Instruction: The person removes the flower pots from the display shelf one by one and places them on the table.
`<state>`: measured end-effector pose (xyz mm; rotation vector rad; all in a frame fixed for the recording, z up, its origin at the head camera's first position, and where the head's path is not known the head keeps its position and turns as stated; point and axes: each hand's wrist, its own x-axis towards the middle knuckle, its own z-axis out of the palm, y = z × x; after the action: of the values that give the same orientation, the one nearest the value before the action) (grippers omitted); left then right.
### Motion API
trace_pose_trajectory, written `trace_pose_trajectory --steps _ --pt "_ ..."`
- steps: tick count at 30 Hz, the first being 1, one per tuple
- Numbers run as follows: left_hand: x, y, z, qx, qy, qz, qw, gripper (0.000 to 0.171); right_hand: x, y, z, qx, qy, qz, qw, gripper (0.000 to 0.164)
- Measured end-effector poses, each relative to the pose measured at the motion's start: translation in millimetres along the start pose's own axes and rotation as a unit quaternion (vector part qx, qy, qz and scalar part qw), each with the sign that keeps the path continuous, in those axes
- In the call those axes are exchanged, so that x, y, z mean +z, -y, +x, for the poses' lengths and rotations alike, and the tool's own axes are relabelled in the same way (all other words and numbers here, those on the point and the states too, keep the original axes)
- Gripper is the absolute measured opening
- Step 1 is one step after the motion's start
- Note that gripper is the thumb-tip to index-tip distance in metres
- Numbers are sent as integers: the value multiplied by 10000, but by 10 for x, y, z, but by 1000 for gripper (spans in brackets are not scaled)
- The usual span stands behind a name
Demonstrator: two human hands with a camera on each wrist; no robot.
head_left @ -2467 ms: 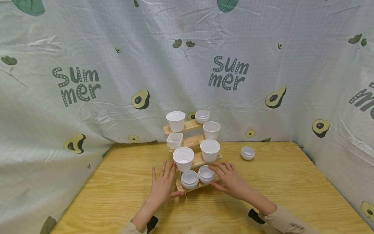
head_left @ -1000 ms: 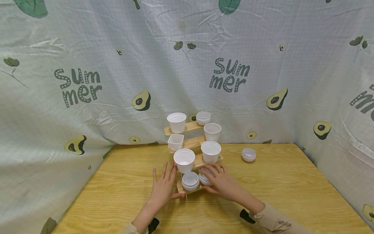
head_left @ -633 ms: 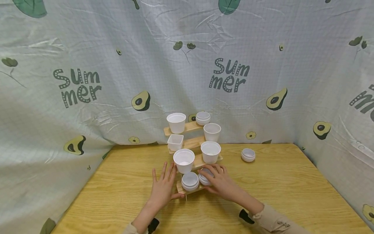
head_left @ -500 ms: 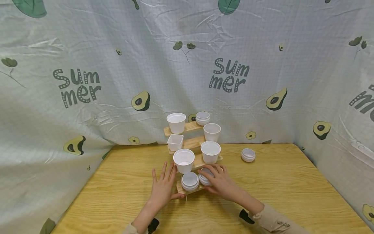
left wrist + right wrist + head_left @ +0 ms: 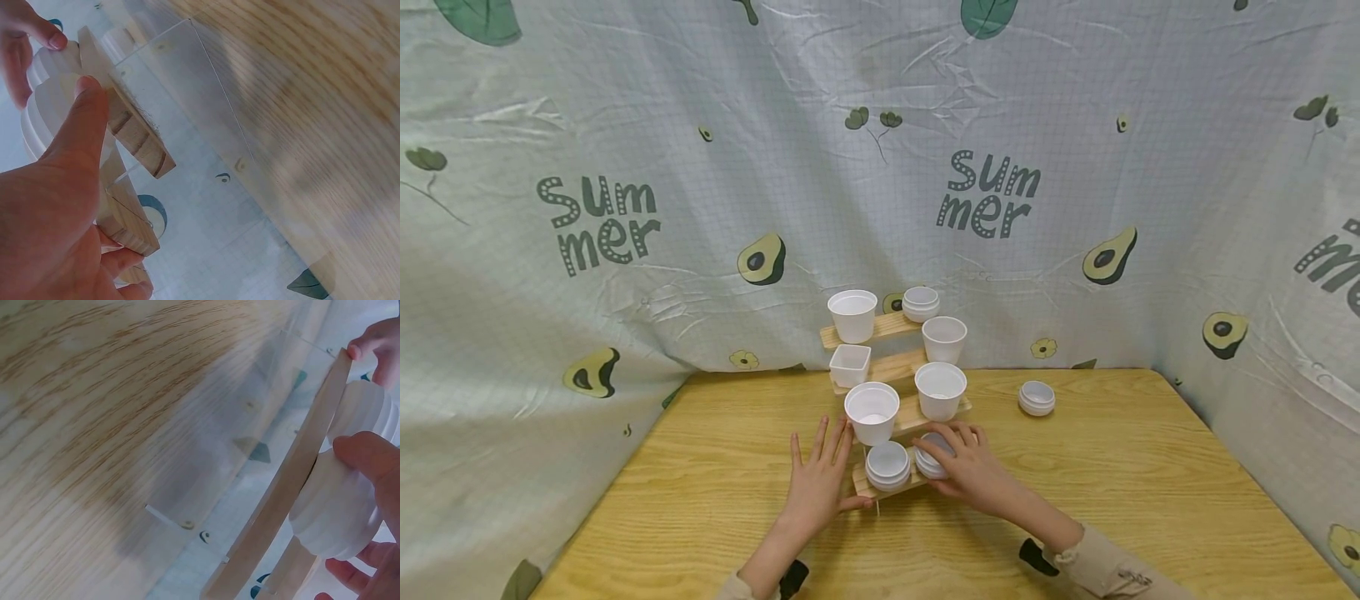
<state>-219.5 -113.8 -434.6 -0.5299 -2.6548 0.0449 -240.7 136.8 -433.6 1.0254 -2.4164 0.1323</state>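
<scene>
A tiered wooden display rack (image 5: 891, 367) with clear side panels bears white pots in pairs. My right hand (image 5: 979, 477) grips a small round white pot (image 5: 927, 465) at the right of the lowest board, fingers over its top and thumb low on its front. In the right wrist view this ridged pot (image 5: 337, 506) sits against the board's edge. My left hand (image 5: 811, 486) lies spread at the rack's left side, its thumb against the lowest board's end and its fingertips at the board above. Beside the thumb stands another round pot (image 5: 887, 467).
Higher up stand tall round pots such as the upper left one (image 5: 853, 317), a square pot (image 5: 850, 365) and a small round pot (image 5: 921, 304). A loose round pot (image 5: 1036, 398) sits on the wooden table (image 5: 1097, 467), right of the rack. Behind hangs a printed curtain (image 5: 850, 192).
My right hand moved left and closed over the lower right pot, then slid it slightly right, opening a small gap between the two lowest pots. My left hand has kept its place.
</scene>
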Motion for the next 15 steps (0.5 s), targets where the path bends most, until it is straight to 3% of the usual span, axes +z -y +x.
trace_pose_trajectory --steps 15 --pt "8 7 7 -7 35 -78 10000 105 -32 -76 -101 -32 -78 38 10000 60"
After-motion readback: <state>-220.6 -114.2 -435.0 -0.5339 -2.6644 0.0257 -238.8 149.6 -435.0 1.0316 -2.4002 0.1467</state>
